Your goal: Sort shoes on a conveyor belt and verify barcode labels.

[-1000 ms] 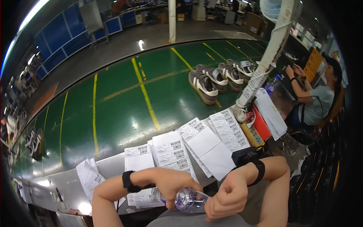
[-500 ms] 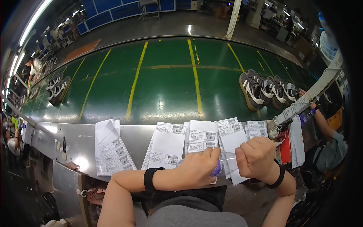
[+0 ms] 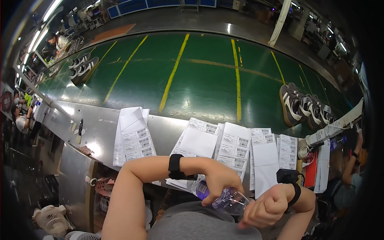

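Observation:
My left hand (image 3: 222, 179) is wrapped round a clear plastic bottle (image 3: 230, 202) with a purple label. The bottle lies tilted in front of my body, its narrow end pointing to the right. At that end, the curled fingers of my right hand (image 3: 266, 208) close over the neck; the cap is hidden by them. Behind my hands, printed label sheets (image 3: 233, 150) lie in several stacks along the metal table (image 3: 96, 128). The nearest stack to my right hand is a folded sheet (image 3: 266, 160) with a blank white lower part.
Beyond the table runs a green conveyor belt (image 3: 208, 88) with yellow lines. Dark sneakers with white stripes (image 3: 292, 106) stand on its right, and another pair (image 3: 84, 70) at the left. A white post (image 3: 338, 126) leans in beside a red box (image 3: 311, 168). Another person's arm (image 3: 354, 156) shows far right.
Both hands have come down nearer my body, with the bottle now more plainly visible between them. The view has shifted, so the table and belt sit further right and higher.

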Available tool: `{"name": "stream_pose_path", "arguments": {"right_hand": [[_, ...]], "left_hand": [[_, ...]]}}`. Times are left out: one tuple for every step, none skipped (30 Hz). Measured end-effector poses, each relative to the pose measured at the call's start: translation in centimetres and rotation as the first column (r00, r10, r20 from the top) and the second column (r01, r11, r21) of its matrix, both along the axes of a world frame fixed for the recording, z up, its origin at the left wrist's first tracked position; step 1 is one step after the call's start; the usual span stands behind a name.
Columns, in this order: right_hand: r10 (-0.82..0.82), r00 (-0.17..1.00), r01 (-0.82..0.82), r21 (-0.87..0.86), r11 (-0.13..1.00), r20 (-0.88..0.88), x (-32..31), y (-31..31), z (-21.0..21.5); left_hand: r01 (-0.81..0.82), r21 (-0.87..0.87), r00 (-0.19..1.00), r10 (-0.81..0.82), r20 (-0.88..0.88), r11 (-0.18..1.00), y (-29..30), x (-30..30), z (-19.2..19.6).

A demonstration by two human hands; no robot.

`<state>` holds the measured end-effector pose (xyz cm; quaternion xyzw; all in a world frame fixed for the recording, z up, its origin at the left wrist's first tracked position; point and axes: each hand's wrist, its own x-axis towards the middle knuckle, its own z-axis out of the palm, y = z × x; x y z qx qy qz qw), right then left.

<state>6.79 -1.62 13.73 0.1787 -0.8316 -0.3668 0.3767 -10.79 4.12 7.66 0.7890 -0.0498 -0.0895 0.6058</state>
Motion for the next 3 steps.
{"name": "stream_pose_path", "arguments": {"right_hand": [[0.010,1.000,-0.010,0.003,1.000,-0.001,-0.1,0.3,0.2],[-0.150,0.986,0.157,-0.111,0.981,0.067,0.0,0.7,0.5],[-0.302,0.941,0.330,-0.211,0.920,0.154,0.7,0.9,0.8]], "left_hand": [[0.043,0.058,0.999,-0.042,-0.007,0.997,0.1,-0.1,0.2],[-0.119,0.113,0.993,0.118,0.014,0.986,-0.1,-0.8,0.3],[-0.272,0.163,0.962,0.269,0.045,0.948,-0.5,-1.7,0.3]]}}
